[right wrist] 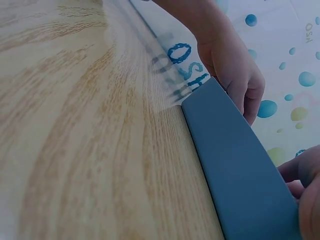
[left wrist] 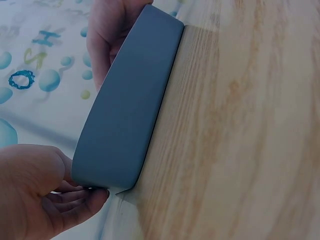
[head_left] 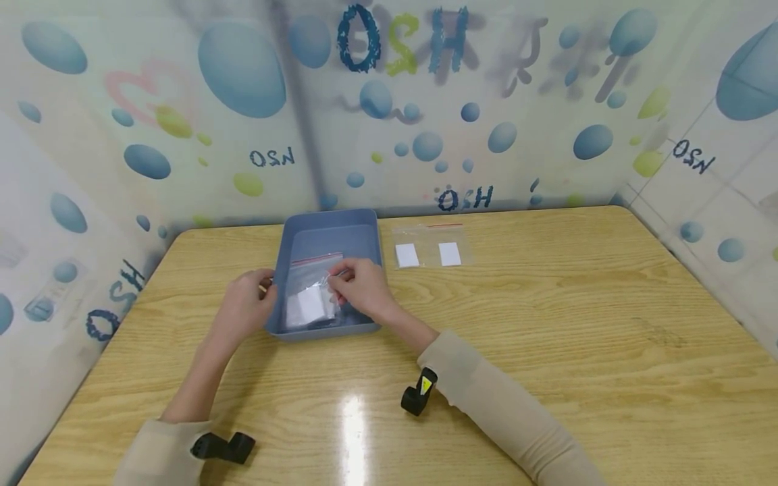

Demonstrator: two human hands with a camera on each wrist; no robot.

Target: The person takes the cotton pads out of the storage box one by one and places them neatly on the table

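A blue-grey rectangular tray (head_left: pixel 331 237) lies on the table with several clear zip bags in its near half. White square pieces (head_left: pixel 312 304) show inside these bags. My left hand (head_left: pixel 248 307) holds the tray's left side, thumb at the rim and fingers curled against the outer wall, as the left wrist view shows beside the tray wall (left wrist: pixel 127 100). Over the tray, my right hand (head_left: pixel 362 287) pinches the edge of a clear zip bag (head_left: pixel 313 270) between thumb and fingers. In the right wrist view the tray wall (right wrist: pixel 235 155) hides the bags and the fingertips.
Two clear zip bags, each with a white square (head_left: pixel 450 254) inside, lie flat just right of the tray. The wooden table (head_left: pixel 547 324) stretches to the right and front. A patterned wall covering (head_left: pixel 425 145) stands behind the table and along its sides.
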